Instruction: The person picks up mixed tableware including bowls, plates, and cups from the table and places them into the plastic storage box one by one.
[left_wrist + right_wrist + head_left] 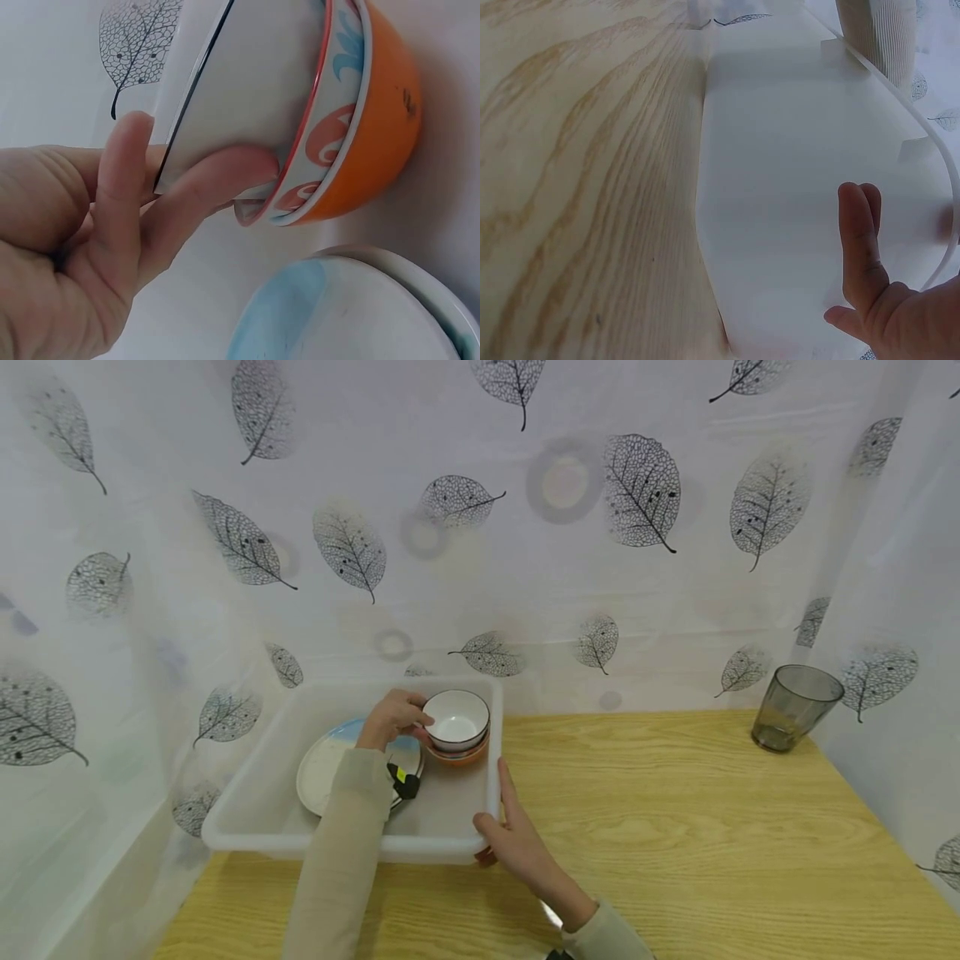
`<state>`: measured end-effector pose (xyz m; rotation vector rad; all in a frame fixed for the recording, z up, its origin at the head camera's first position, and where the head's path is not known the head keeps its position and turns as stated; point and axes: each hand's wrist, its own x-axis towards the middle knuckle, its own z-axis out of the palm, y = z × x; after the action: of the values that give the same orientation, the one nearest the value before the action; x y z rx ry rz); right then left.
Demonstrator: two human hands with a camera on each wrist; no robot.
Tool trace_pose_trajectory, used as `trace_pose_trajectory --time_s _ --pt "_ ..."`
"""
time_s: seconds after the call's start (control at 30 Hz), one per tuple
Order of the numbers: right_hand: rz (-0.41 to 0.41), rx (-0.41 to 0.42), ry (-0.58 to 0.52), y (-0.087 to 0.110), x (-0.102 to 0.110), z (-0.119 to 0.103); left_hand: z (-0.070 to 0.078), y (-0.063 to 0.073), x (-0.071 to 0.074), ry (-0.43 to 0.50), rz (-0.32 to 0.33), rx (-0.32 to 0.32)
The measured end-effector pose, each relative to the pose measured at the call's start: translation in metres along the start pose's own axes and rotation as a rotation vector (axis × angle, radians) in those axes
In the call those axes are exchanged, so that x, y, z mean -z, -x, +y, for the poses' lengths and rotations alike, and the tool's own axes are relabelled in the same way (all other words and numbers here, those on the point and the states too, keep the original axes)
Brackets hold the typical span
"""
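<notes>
My left hand (395, 717) pinches the side of a white bowl (455, 718) with a dark rim, reaching into a white plastic bin (255, 842). In the left wrist view, this white bowl (247, 82) sits in a red-rimmed patterned bowl (328, 142), with an orange bowl (390, 127) outermost. At the bin's front right corner, my right hand (517, 843) holds the rim, thumb over it and fingers outside. The right wrist view shows fingers (860, 247) along the outer wall of the bin (780, 150).
White and blue plates (318, 768) lie stacked in the bin, left of the bowls. A grey see-through glass (797, 708) stands at the back right of the wooden table (675, 827). A leaf-printed curtain (555, 593) hangs behind and at both sides.
</notes>
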<state>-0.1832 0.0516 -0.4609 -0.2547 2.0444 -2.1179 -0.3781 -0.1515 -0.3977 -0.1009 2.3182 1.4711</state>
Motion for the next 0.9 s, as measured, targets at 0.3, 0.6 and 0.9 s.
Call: trace_pose_trajectory --time_s 0.3,0.6,0.9 --pt "0.003 -0.012 0.005 -0.0004 0.0001 0.0001 -0.0003 0.0038 -0.0022 -0.037 0.073 -0.015" --pt "0.002 -0.004 0.002 -0.0005 0.0001 0.0009 0.0004 0.0031 -0.0046 -0.105 0.101 -0.029" --pt "0.000 -0.003 0.003 -0.0003 0.0007 0.0010 -0.0003 -0.0014 -0.0077 -0.229 0.150 -0.054"
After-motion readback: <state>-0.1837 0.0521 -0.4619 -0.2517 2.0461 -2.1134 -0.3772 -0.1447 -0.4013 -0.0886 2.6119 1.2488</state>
